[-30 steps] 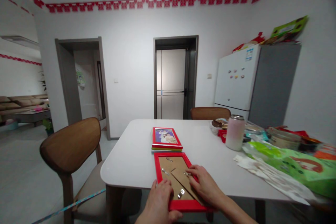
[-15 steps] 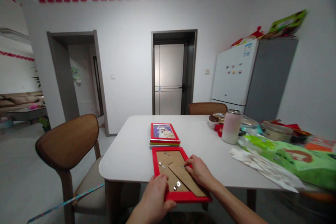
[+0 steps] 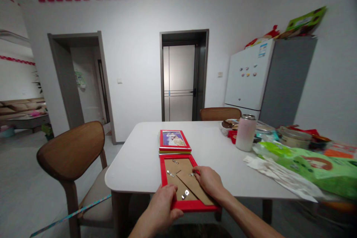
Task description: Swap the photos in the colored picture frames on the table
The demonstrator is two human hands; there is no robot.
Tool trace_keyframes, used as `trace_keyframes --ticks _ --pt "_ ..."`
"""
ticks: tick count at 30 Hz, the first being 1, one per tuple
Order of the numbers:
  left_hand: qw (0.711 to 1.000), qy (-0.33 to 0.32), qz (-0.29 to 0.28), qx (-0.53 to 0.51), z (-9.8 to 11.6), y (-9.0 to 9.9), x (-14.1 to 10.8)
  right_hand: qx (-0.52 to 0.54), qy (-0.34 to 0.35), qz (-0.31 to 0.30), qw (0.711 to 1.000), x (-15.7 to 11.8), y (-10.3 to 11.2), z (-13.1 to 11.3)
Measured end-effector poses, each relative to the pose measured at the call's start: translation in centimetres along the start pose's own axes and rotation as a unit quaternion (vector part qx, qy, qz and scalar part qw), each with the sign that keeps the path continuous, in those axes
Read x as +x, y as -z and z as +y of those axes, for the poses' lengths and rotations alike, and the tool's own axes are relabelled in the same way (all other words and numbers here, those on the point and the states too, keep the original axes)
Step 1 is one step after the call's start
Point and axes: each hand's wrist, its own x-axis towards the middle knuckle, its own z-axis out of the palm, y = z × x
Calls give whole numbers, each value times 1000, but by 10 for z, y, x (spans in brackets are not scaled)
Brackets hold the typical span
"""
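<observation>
A red picture frame (image 3: 192, 206) lies face down at the table's near edge, its lower end jutting out past it. Its brown backing board (image 3: 178, 183) carries a slanted stand flap (image 3: 192, 186) and small metal clips, one of them a clip (image 3: 185, 194) near the bottom. My left hand (image 3: 163, 204) is closed around the frame's lower left corner, thumb at the bottom edge. Over on the right edge, my right hand (image 3: 209, 181) grips the frame with bent fingertips beside a side clip, which they partly cover. Just beyond lies a stack of frames, topped by a red framed photo (image 3: 174, 140).
On the table's right stand a pink-white bottle (image 3: 245, 133), a green packet (image 3: 312, 167), white cloth-like material (image 3: 279, 174) and several containers. A wooden chair (image 3: 72, 148) is at the left, another chair (image 3: 220, 113) behind the white table (image 3: 134, 163).
The face-down frame has shifted slightly left and away from me, with both hands still on it. My right fingertips have moved a little at the side clip.
</observation>
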Motion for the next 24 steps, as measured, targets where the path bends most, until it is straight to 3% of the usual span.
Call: trace_keyframes --ticks 10,14,16,19,24 --pt "999 31 16 6 9 0 -6 54 65 5 996 -1 1 9" --pt "1000 23 15 -7 4 -2 -5 74 69 -10 995 -8 5 9" --pt "1000 19 16 -10 1 -2 -3 75 84 10 994 -15 7 4" --pt "1000 23 14 -6 -3 -4 -1 77 153 25 985 -31 11 -13" --pt "1000 12 15 0 -2 -3 0 68 272 -41 959 -54 20 -41"
